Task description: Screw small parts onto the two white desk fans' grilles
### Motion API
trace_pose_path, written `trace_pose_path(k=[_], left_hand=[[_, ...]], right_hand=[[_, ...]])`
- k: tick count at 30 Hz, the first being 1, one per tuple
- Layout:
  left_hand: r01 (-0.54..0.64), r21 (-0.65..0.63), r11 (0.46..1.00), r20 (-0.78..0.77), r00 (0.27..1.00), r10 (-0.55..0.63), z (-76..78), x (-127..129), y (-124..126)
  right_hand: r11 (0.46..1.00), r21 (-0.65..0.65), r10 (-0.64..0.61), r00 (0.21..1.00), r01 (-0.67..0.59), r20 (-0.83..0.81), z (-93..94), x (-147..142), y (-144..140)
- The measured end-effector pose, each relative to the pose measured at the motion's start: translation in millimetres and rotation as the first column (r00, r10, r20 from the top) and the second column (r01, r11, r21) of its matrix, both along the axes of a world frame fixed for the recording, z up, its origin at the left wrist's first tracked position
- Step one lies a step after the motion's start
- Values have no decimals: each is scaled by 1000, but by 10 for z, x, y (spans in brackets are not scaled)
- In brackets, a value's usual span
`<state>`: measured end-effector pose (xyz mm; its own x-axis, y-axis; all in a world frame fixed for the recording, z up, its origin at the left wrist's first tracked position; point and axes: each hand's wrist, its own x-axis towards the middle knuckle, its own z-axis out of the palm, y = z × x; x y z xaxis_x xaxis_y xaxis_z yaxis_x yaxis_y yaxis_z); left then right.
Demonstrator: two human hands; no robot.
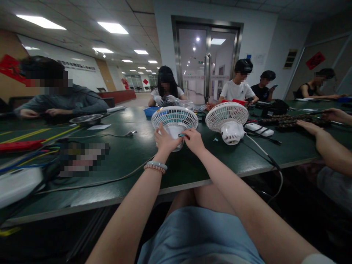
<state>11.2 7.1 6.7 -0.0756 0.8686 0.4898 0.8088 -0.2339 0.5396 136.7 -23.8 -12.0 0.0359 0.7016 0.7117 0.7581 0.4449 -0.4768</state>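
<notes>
The left hand (165, 140) wraps around the rear motor housing of a small white plastic desk fan with a round grille (175, 121), which stands upright on the dark green table (192, 165). The right hand (194, 140) pinches a small teal-tipped tool (182, 135) against that housing (its tip is hidden). A second white fan (227, 119) stands just beside, to the right.

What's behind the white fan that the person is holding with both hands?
Behind the white fan a blue tray sits on the green table, with a gloved person beyond. The fan's grille covers the rest of the tray.
</notes>
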Motion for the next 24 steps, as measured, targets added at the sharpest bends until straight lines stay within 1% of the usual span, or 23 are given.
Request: trace_pose_path(k=[5, 6, 8, 11, 14, 16, 19, 21, 24], left_hand=[[-18, -5, 1000, -11, 1000, 18, 6, 5, -29], [-17, 21, 1000, -29, 999, 18, 14, 3, -49], [8, 118, 993, -93, 996, 3, 32, -7, -94], [107, 278, 954, -194, 980, -53, 51, -23, -143], [282, 356, 891, -306, 936, -174, 40, -19, -140], [380, 380, 843, -357, 901, -245, 23, -8, -121], [453, 389, 802, -366, 875, -317, 5, 1, -92], [483, 368, 795, -374, 859, -349, 4, -2, -80], [490, 337, 804, -382, 852, -359, 8, -8, -66]], right_hand=[[1000, 29, 12, 999, -10, -47, -5, -3, -3], [999, 31, 13, 998, -11, -54, -10, -3, 0], [999, 42, 22, 998, -19, -63, -25, -3, 12], [995, 88, 45, 996, -38, -77, -52, -2, 42], [987, 150, 63, 994, -50, -88, -73, -1, 71], [982, 183, 71, 994, -54, -86, -79, 0, 83], [980, 188, 74, 995, -60, -68, -80, -1, 82], [982, 179, 72, 996, -61, -55, -77, -5, 72], [986, 160, 60, 997, -52, -44, -68, -10, 45]])
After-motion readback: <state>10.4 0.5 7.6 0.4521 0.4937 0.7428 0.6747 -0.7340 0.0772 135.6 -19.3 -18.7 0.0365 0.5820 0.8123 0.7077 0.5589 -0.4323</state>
